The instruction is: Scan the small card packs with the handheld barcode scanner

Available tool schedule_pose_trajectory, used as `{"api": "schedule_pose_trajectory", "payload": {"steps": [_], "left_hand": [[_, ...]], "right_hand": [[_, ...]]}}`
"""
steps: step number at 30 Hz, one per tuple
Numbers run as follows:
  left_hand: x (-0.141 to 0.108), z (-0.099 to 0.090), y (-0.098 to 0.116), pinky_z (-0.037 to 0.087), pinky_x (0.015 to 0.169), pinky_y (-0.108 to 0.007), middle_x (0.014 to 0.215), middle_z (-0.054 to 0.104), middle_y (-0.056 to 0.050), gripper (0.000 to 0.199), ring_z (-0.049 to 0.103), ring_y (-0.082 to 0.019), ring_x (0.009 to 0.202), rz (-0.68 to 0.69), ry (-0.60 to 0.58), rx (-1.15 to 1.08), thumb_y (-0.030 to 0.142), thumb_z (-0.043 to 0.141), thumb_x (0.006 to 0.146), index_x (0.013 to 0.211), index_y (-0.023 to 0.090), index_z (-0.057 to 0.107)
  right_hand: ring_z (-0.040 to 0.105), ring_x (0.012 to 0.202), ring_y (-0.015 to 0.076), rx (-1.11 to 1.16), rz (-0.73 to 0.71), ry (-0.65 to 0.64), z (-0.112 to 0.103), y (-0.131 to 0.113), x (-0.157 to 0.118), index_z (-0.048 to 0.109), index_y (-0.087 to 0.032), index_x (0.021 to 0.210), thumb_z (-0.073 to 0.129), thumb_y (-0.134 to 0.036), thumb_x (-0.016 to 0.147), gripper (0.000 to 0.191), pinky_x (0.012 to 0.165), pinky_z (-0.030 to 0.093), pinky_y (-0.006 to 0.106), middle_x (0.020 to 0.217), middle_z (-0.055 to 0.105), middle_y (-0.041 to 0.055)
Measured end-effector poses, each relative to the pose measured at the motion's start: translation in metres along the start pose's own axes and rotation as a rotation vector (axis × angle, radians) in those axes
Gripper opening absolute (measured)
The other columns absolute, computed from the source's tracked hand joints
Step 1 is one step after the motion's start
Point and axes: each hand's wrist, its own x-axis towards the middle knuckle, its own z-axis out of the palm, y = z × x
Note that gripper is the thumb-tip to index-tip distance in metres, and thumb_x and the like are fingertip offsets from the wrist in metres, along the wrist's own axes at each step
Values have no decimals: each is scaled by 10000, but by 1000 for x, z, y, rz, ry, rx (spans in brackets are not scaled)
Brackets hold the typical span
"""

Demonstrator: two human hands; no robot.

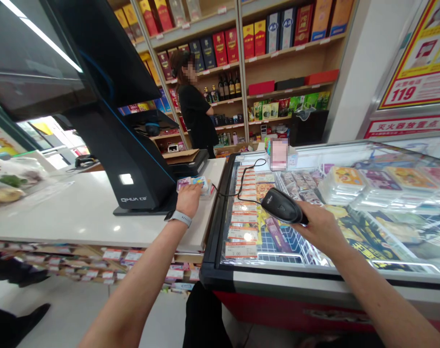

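My right hand (319,224) is wrapped round the handle of a black barcode scanner (282,207), held above the glass top of a chest freezer (220,258). From the scanner a black cable (239,186) runs back across the freezer to the counter. My left hand (189,198), with a watch at the wrist, lies over some small colourful packs (205,184) on the white counter (78,212), beside the foot of a black checkout terminal (136,164). Its fingers reach forward onto the packs; whether they grip them I cannot make out.
Inside the freezer are wire baskets and packaged frozen goods (345,179). A small box (292,157) stands at its far edge. Behind, a person in black (196,106) stands before shelves of boxed bottles (225,46). A bag of produce (9,181) lies on the counter's left.
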Motion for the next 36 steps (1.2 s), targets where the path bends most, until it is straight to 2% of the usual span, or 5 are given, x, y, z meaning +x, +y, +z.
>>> {"api": "schedule_pose_trajectory", "payload": {"steps": [10,16,23,27,36], "left_hand": [[3,-1,-13,417,985,-362,1193,645,-148,365,591,-262,1115,33,16,-108,210,435,891,1212,143,595],[-1,-16,-4,411,1011,-352,1236,626,-136,387,584,-245,1135,-105,183,-245,239,376,921,1237,136,576],[0,-20,21,543,790,-321,1005,705,-90,291,661,-188,863,-441,348,-1034,277,553,831,1068,137,647],[-4,-14,46,559,666,-262,978,698,-78,244,664,-140,760,-580,273,-1504,249,591,804,1008,128,644],[-16,-18,98,543,646,-215,940,709,-84,141,693,-137,759,-812,51,-1948,189,575,833,954,149,636]], "right_hand": [[661,745,229,1,-4,-8,0,1,1,600,-160,1094,536,-344,855,308,648,478,317,881,705,87],[663,743,233,-11,2,6,0,1,0,604,-153,1101,544,-337,852,316,647,482,320,860,702,83],[663,747,230,-5,-1,4,-2,-1,1,597,-152,1117,543,-339,858,324,659,486,316,864,701,88],[667,746,232,-14,0,10,-1,-1,1,599,-156,1121,534,-352,859,333,656,491,318,856,703,91],[666,766,233,13,20,-9,1,2,-1,596,-156,1123,554,-369,856,344,680,494,323,890,704,98]]}}
